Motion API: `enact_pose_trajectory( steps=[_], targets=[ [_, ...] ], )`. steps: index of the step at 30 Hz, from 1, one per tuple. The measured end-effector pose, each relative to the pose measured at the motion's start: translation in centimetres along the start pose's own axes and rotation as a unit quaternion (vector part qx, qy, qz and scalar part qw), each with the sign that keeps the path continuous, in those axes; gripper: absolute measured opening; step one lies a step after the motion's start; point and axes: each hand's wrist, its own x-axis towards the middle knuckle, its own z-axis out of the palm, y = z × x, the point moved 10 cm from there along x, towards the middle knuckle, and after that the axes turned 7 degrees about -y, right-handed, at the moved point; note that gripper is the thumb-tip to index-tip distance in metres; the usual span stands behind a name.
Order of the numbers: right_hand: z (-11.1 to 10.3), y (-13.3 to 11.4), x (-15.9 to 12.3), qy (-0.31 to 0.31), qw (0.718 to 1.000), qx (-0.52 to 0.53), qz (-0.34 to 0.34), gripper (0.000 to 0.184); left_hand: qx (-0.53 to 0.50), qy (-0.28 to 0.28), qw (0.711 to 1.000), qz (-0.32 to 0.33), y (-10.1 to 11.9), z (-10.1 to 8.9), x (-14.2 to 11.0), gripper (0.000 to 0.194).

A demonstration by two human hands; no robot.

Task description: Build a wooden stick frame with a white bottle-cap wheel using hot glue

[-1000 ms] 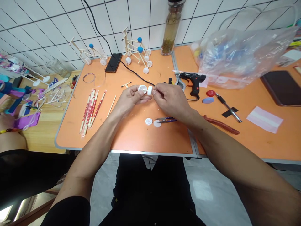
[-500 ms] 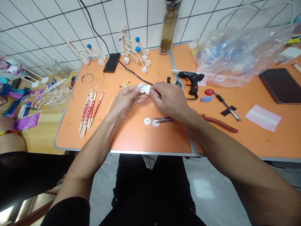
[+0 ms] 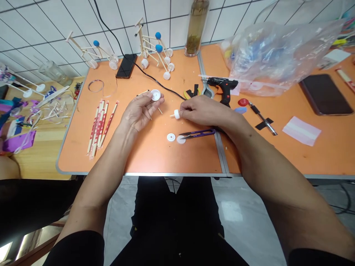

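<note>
My left hand [image 3: 142,109] holds a white plastic wheel [image 3: 155,95] between thumb and fingers, its ringed face turned up. In my right hand [image 3: 192,109] a second white wheel [image 3: 176,114] is pinched, with a short pale stick poking out of it toward the left. The two wheels are apart. Below them on the table lie a white disc with rings [image 3: 171,137] and a plain white disc [image 3: 181,139]. Purple-handled thread snips [image 3: 198,133] rest with their tips over the plain disc.
A black glue gun [image 3: 224,87] lies behind my right hand, its cable crossing the table. Small stick models with blue balls [image 3: 158,48], a phone [image 3: 127,66] and a glass bottle [image 3: 196,29] stand or lie along the wall. Wrapped sticks [image 3: 101,127] lie left; a plastic bag [image 3: 271,55] sits right.
My hands have drawn apart. The left one has moved left and up with its wheel, and the right one holds the wheel with the stick lower down. The view has shifted slightly.
</note>
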Motion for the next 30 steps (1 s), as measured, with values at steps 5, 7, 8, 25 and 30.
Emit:
enact_pose_trajectory(
  steps=[5, 7, 8, 25, 30],
  targets=[
    [0.7, 0.7, 0.3, -0.014, 0.998, -0.045, 0.037, 0.03, -0.026, -0.012, 1.0, -0.012, -0.1, 0.5, -0.1, 0.011],
    [-0.1, 0.8, -0.4, 0.004, 0.997, -0.059, 0.05, 0.028, -0.029, -0.014, 0.999, -0.01, -0.1, 0.5, -0.1, 0.01],
    [-0.6, 0.8, -1.0, 0.012, 0.996, -0.068, 0.054, 0.026, -0.029, -0.012, 0.999, -0.008, -0.1, 0.4, -0.1, 0.011],
    [3.5, -0.8, -7.6, -0.004, 0.975, -0.216, -0.049, 0.028, -0.046, -0.048, 0.998, 0.012, 0.5, 1.1, -0.4, 0.008],
    [1.3, -0.9, -8.2, 0.05, 0.989, -0.135, 0.018, 0.024, -0.042, -0.068, 0.997, 0.023, 0.6, 1.4, -0.5, 0.007]
  ],
)
